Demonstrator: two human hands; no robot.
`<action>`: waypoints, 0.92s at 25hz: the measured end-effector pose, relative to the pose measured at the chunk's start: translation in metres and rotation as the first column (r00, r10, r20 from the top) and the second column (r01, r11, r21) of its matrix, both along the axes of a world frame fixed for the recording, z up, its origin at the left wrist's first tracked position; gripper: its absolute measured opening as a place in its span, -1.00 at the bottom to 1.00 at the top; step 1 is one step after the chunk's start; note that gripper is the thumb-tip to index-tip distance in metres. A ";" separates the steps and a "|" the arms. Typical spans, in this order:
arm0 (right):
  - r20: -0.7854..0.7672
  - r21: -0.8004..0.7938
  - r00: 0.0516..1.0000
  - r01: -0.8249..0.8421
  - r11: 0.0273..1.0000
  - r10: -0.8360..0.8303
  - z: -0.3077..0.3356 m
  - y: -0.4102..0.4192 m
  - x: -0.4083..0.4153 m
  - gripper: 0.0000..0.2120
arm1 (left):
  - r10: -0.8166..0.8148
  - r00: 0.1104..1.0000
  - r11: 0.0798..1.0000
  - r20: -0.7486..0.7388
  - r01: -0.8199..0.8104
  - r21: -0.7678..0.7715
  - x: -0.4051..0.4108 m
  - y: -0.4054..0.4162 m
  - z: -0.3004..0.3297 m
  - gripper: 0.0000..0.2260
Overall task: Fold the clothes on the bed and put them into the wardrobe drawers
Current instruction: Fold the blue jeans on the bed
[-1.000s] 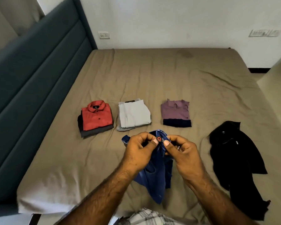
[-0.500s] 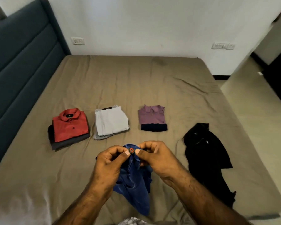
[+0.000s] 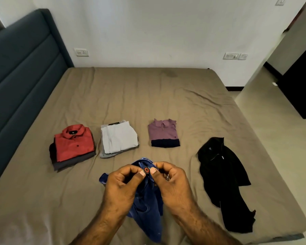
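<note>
Blue jeans [image 3: 147, 206] hang crumpled over the near part of the bed [image 3: 148, 96]. My left hand [image 3: 120, 186] and my right hand [image 3: 173, 184] pinch the waistband on either side of its red and black button [image 3: 146, 170]. Beyond them lie three folded piles: a red shirt [image 3: 73, 143] on dark clothes, a white garment [image 3: 118, 137] on a grey one, and a purple and navy shirt [image 3: 163, 133]. An unfolded black garment [image 3: 223, 181] sprawls at the right.
A dark blue padded headboard [image 3: 19, 76] runs along the left. The bed's right edge meets a beige floor [image 3: 279, 112], with a dark piece of furniture [image 3: 300, 80] at the far right. White wall with sockets lies behind.
The view has swung right and lifted, showing more wall and floor. Both hands keep pinching the jeans' waistband at the button, held in much the same pose.
</note>
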State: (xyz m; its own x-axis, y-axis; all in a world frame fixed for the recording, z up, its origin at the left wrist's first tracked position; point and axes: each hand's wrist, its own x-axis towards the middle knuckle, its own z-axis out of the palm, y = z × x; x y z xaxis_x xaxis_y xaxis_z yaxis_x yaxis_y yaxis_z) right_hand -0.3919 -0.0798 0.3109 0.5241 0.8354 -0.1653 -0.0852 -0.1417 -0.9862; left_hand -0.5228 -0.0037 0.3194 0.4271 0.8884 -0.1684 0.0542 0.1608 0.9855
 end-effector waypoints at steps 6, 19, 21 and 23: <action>-0.099 -0.016 0.993 -0.065 0.998 0.063 0.015 -0.008 0.014 -0.90 | 0.044 0.999 0.999 0.019 -0.043 -0.032 0.005 -0.012 -0.004 -0.78; 0.064 0.184 0.991 -0.130 0.974 0.120 0.019 -0.019 0.010 -0.81 | -0.046 0.991 0.990 0.128 0.062 -0.127 -0.007 -0.010 0.027 -0.87; 0.076 0.196 0.988 -0.150 0.969 0.137 0.021 -0.023 0.012 -0.81 | -0.113 0.983 0.973 0.144 0.139 -0.184 -0.012 -0.010 0.030 -0.89; 0.097 0.184 0.984 -0.167 0.969 0.151 0.025 -0.026 0.014 -0.81 | -0.178 0.968 0.952 0.179 0.215 -0.220 -0.018 -0.010 0.034 -0.90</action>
